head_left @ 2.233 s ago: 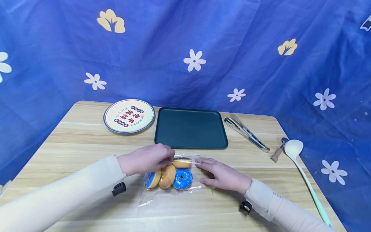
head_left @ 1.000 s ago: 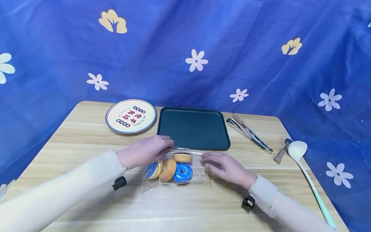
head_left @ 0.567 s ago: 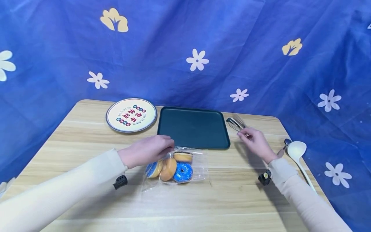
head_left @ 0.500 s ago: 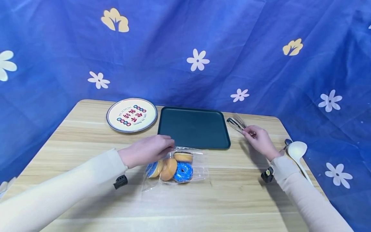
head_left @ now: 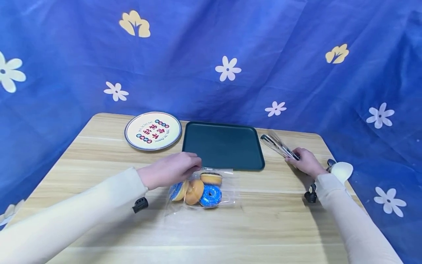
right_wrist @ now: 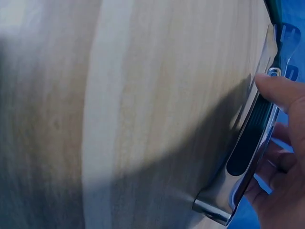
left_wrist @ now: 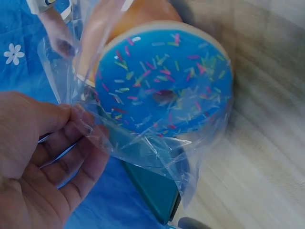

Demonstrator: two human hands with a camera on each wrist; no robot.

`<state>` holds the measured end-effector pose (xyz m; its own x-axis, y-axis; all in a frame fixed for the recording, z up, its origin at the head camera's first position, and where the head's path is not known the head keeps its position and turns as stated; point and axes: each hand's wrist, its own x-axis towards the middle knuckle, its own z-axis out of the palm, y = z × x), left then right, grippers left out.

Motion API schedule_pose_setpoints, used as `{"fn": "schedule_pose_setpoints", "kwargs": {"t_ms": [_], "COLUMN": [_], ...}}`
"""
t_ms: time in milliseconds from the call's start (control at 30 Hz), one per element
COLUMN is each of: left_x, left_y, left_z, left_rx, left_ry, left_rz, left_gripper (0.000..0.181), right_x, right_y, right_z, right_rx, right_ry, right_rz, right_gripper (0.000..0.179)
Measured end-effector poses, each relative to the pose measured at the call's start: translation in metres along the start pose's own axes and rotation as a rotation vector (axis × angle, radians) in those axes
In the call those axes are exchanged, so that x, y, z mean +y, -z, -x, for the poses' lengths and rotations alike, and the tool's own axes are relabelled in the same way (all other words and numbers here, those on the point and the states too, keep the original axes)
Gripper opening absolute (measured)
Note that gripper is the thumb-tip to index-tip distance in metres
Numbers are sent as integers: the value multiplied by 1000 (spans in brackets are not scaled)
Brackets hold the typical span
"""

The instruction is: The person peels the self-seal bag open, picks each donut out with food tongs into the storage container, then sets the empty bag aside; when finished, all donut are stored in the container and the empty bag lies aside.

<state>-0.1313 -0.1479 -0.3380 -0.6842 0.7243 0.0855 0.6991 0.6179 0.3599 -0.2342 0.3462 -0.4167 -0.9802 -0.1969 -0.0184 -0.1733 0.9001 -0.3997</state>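
Note:
My left hand (head_left: 174, 169) pinches the edge of a clear plastic bag (left_wrist: 157, 160) between thumb and fingertips. Inside the bag are a blue-iced donut with sprinkles (head_left: 216, 199), a tan bun-like piece (head_left: 194, 192), a dark-topped donut (head_left: 211, 179) and another blue-iced one (head_left: 177, 191). The left wrist view shows the sprinkled donut (left_wrist: 143, 81) close beside my fingers. On the right, my right hand (head_left: 307, 162) grips a pair of tongs (head_left: 278, 147) by the handle. Seen from the right wrist, my thumb lies on the tongs (right_wrist: 250, 138) near their pivot, above the dark grip inlay.
A dark green tray (head_left: 224, 146) lies behind the bag, with a round plate with red lettering (head_left: 153, 131) to its left. By my right wrist are a white ladle (head_left: 343, 171) and a small dark-headed utensil (head_left: 331, 163), both partly covered by my arm. A blue curtain (head_left: 197, 55) hangs behind the table.
My right hand has left the bag's right side, moved right to the tongs and slid toward their handle end. My left hand keeps its pinch; the bag has shifted slightly toward the tray.

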Motion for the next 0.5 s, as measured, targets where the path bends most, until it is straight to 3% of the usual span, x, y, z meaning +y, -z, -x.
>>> {"fn": "schedule_pose_setpoints", "kwargs": {"t_ms": [267,500], "left_x": [-2,-2], "left_y": [1,0], "left_z": [1,-1], "left_rx": [-14,-18], "left_ry": [24,24], "left_rz": [16,11], "left_gripper": [5,4], "right_x": [0,5], "right_y": [-4,0], "right_z": [-3,2], "right_rx": [21,61], "right_ry": [37,58], "right_rz": [-4,3], "right_gripper": [33,40]}}
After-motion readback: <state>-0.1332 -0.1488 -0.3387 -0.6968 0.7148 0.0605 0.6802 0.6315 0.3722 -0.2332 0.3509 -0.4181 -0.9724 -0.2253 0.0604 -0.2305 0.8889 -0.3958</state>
